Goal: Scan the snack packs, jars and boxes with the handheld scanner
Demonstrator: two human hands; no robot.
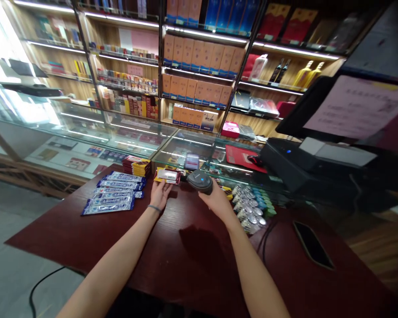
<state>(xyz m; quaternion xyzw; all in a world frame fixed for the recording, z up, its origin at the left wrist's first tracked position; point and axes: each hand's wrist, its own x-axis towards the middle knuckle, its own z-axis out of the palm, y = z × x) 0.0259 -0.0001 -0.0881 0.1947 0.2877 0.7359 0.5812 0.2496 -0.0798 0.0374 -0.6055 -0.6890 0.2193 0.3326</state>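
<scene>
Pinches packet (167, 176) in left hand (160, 193) | grips scanner (200, 180) in right hand (216, 199) | could misread, from glare off packet | could knock cans (250, 208), by swinging wide

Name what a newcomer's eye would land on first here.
First, the dark barcode scanner with its blue light, held in the right hand, near the wrapped packet in the left hand. Then the blue-and-white packets spread on the table's left side, and rows of orange boxes on the lit shelves behind.
</scene>
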